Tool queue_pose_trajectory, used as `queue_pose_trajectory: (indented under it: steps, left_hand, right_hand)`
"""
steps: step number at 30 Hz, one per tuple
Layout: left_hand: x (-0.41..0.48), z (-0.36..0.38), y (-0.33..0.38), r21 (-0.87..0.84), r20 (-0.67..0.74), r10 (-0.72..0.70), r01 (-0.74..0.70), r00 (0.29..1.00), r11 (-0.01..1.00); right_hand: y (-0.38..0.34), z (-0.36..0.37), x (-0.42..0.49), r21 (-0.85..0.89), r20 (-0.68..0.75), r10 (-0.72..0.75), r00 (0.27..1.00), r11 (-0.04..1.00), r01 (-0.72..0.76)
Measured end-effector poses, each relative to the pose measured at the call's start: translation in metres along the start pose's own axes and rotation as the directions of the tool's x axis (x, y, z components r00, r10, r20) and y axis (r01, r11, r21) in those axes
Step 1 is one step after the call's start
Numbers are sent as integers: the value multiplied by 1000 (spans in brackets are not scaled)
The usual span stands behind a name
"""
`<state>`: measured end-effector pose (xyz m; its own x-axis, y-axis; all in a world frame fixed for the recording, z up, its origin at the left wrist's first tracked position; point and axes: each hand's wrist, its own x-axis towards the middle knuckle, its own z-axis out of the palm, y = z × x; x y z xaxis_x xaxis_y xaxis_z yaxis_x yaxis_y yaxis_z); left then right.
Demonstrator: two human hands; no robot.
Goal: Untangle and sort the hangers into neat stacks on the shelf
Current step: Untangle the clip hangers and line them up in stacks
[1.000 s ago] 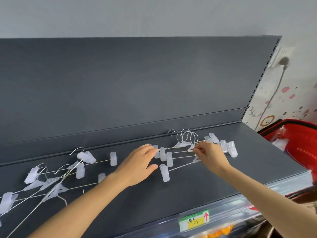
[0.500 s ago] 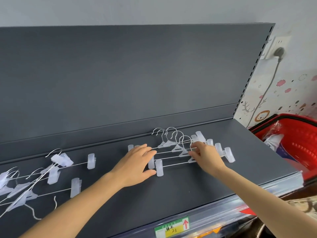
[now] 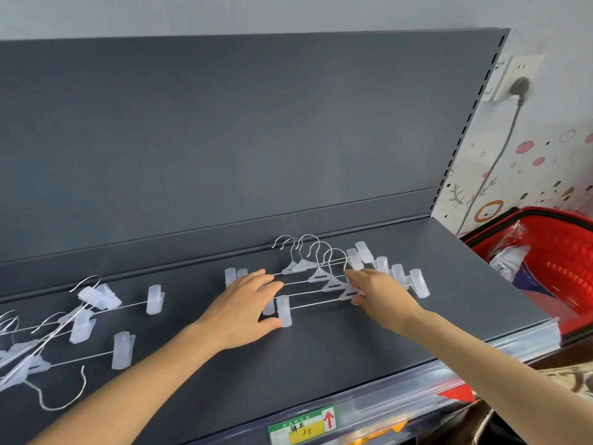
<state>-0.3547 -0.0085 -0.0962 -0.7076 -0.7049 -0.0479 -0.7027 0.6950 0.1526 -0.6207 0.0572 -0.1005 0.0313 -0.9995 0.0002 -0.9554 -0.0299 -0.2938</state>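
Flanking hands (image 3: 308, 303): tangled hangers (image 3: 64, 326), perhaps basket (image 3: 552, 252).

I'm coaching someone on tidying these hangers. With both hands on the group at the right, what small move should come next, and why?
Probably press the staggered hangers together: the left hand pushing its clips, the right hand steadying the nearest one. Their hooks fan out unevenly, so the stack isn't yet neat.

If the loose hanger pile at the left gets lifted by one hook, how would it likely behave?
The tangled pile would probably come up snagged together, since its wires cross. It looks light: thin wire, translucent clips. On the smooth shelf it likely slides easily.
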Motion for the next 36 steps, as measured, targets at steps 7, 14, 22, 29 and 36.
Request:
queue_pose_trajectory:
  steps: [7,14,22,29,36]
  left_hand:
    - [1,0,2,-9,-1,-5,5,1000,1000]
    - [3,-1,5,12,-3,2,-2,1000,1000]
    - [-2,-4,1,10,-30,-15,16,999,1000]
    - [-40,-14,-23,28,-67,-138,141,988,990]
    - [-104,-22,-64,13,-124,-255,258,959,966]
  right_hand:
    - [6,3,1,-122,-37,-53,998,991,48]
    - [7,2,-1,-136,-45,-55,997,990,49]
    - [-10,-2,-3,-72,-98,-166,981,985,159]
    - [-55,4,8,-14,-160,-336,928,941,338]
    - [-134,22,21,-10,-107,-465,879,884,467]
